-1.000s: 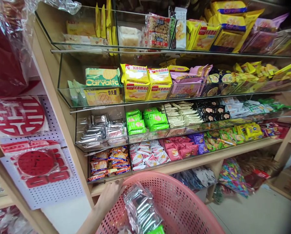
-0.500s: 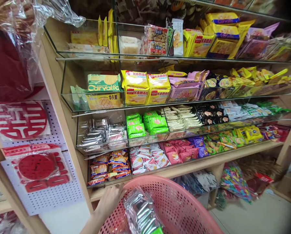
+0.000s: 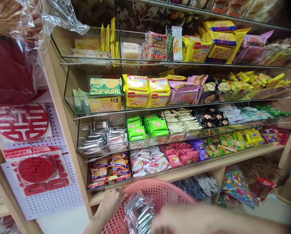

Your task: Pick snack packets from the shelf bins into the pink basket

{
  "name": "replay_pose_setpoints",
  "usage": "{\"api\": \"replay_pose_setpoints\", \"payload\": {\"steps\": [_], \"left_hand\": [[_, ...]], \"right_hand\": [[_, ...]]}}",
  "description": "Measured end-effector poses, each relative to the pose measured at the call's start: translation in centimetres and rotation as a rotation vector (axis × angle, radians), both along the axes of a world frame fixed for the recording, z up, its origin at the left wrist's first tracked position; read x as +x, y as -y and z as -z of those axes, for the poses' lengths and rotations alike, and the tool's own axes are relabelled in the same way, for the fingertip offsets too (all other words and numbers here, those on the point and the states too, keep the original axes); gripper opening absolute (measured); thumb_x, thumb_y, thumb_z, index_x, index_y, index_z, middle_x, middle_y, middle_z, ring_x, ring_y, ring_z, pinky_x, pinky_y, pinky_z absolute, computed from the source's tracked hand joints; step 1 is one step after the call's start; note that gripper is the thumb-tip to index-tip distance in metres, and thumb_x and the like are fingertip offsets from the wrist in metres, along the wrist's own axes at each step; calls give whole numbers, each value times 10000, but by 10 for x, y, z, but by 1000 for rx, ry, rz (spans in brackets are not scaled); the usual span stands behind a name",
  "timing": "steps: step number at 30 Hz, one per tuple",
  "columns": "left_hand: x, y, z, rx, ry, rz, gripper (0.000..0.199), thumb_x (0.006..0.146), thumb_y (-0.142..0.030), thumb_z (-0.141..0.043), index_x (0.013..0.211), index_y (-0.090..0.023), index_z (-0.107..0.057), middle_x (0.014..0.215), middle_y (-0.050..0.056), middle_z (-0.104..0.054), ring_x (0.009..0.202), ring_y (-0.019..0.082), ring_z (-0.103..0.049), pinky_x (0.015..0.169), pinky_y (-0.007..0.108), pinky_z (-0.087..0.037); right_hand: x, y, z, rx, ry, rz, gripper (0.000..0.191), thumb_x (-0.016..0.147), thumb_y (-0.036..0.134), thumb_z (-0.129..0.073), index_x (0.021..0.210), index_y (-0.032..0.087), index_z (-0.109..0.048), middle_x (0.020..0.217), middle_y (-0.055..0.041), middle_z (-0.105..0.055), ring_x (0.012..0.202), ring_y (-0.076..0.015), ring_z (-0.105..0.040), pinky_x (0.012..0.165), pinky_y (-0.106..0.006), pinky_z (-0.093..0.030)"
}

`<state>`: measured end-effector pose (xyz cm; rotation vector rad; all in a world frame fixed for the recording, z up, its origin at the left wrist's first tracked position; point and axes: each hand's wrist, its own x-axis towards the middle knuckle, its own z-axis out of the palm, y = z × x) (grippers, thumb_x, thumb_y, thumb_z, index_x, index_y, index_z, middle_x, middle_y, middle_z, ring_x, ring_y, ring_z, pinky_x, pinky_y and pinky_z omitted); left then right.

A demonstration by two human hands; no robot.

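Note:
A pink perforated plastic basket fills the bottom centre. My left hand grips its left rim, fingers wrapped over the edge. Inside the basket lie silver-wrapped packets in clear plastic. Over the basket's right part, my right hand is blurred by motion, close beside the silver packets; its fingers cannot be made out.
Glass-fronted shelves hold silver packets, green packets, orange packets, pink packets and yellow KAMAN packs. Red paper decorations hang at left. A bag of colourful items sits low at right.
My right hand and forearm have come into view from the right, over the basket. The shelves sit slightly lower in the view. My left hand stays on the rim.

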<state>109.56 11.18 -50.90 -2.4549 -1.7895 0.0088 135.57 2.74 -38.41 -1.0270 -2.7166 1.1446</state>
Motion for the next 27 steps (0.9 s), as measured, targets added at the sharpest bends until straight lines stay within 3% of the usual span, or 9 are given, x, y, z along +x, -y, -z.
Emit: {"api": "replay_pose_setpoints", "payload": {"steps": [2, 4, 6, 9, 12, 17, 27], "left_hand": [[0, 0, 0, -4, 4, 0, 307, 953, -275, -324, 1128, -160, -548, 995, 119, -693, 914, 274, -665, 730, 327, -475], [-1, 1, -1, -12, 0, 1, 303, 954, -275, -319, 1102, -164, -560, 993, 116, -693, 875, 265, -674, 707, 319, -475], [-1, 1, -1, -13, -2, 2, 301, 957, -279, -318, 1088, -162, -562, 983, 112, -694, 856, 263, -679, 697, 318, -477], [-1, 1, 0, -3, 12, -2, 303, 958, -281, -323, 1109, -152, -552, 975, 114, -696, 894, 277, -673, 716, 334, -483], [0, 2, 2, -11, 38, -3, 310, 958, -271, -325, 1140, -143, -540, 964, 113, -699, 888, 289, -673, 712, 351, -488], [0, 5, 4, -47, 90, -7, 299, 953, -256, -321, 1127, -143, -537, 946, 98, -696, 871, 277, -670, 706, 338, -487], [-5, 5, 9, -41, 66, -8, 307, 958, -284, -297, 1124, -170, -529, 923, 95, -692, 851, 247, -667, 690, 292, -468]], "right_hand": [[1, -25, -40, 129, -187, 61, 273, 794, 297, -596, 1046, 208, -650, 929, -14, -683, 837, -146, -630, 721, -261, -491], [0, -54, -75, 391, -404, 199, 248, 823, 259, -558, 1040, 169, -636, 994, -53, -675, 882, -145, -613, 790, -276, -473], [-5, -84, -99, 684, -474, 349, 257, 834, 239, -554, 1072, 162, -613, 1058, -74, -653, 939, -156, -593, 832, -294, -454], [-15, -124, -114, 1076, -298, 553, 235, 856, 214, -529, 1071, 156, -603, 1069, -95, -633, 994, -199, -558, 842, -327, -432], [-27, -150, -113, 1277, -40, 687, 207, 883, 211, -472, 1014, 156, -623, 1029, -110, -633, 986, -237, -542, 770, -332, -429], [-42, -174, -109, 1320, 128, 793, 232, 891, 240, -448, 892, 148, -662, 932, -120, -648, 948, -255, -533, 747, -347, -396], [-50, -200, -108, 1171, 60, 892, 235, 854, 169, -434, 842, 180, -668, 876, -96, -665, 973, -243, -507, 797, -354, -329]]}}
